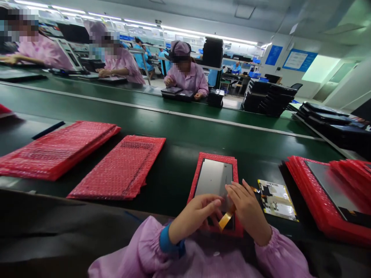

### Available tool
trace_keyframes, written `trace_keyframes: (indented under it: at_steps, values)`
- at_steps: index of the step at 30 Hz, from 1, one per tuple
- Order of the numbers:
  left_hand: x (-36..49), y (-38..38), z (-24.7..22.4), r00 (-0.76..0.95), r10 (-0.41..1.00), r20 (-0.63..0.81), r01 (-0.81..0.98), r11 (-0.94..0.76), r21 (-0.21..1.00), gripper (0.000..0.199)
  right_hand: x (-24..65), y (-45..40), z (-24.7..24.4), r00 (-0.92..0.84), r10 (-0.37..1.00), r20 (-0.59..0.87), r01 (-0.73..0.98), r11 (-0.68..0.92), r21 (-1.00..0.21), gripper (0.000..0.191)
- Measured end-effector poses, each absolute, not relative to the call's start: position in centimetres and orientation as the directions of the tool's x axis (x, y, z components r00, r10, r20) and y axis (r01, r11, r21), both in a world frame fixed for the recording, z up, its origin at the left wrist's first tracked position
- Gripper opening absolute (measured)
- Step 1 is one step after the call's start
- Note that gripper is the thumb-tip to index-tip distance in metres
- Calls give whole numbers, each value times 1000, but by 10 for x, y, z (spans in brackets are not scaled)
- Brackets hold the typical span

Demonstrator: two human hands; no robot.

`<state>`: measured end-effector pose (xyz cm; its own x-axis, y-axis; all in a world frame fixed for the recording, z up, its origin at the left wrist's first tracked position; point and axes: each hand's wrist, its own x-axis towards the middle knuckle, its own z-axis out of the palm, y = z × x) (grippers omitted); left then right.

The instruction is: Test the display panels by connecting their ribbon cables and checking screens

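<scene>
A grey-backed display panel (214,177) lies on a red bubble-wrap bag (199,164) in front of me. Over its lower left part is my left hand (197,214), fingers bent and thumb close to the index finger; anything between them is hidden. My right hand (247,206) is at the panel's right edge, its fingers long and close together. An orange flex cable (227,221) runs from under that hand toward my left fingers, and the right thumb side seems closed on it. Right of this hand lies a thin circuit board (276,199) with silver and yellow parts and a short ribbon.
Red bubble-wrap bags lie in a stack (60,148) and a smaller pile (121,168) on the left. At the right is another bag pile (315,193) with a panel (342,189) on top. Across the green conveyor (185,125), co-workers sit near stacked black trays (269,98).
</scene>
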<state>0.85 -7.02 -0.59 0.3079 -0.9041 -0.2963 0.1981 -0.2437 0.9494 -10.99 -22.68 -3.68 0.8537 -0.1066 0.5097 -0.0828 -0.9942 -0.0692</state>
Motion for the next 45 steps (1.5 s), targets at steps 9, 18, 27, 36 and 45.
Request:
trace_keyframes:
  at_steps: [9,18,27,36,45]
  values:
    - [12,-81,-16,188,-895,-405,269,-349,897,59,-108,-227,-54,886,-89,455,-120,-992,40,37]
    - [15,-81,-21,449,-880,-156,-21,-185,983,28,-124,-213,-43,794,-246,556,-108,-957,-269,45]
    - [7,-89,-22,597,-801,37,-184,-91,979,22,-118,-188,-51,780,-622,-66,-53,39,-998,28]
    - [39,-27,-39,321,-929,185,-842,-190,504,64,-111,-197,-56,716,-690,-108,-50,104,-993,27]
    - [22,-30,-71,-91,-910,405,-952,199,233,33,-117,-213,-55,641,-767,-36,33,74,-997,24]
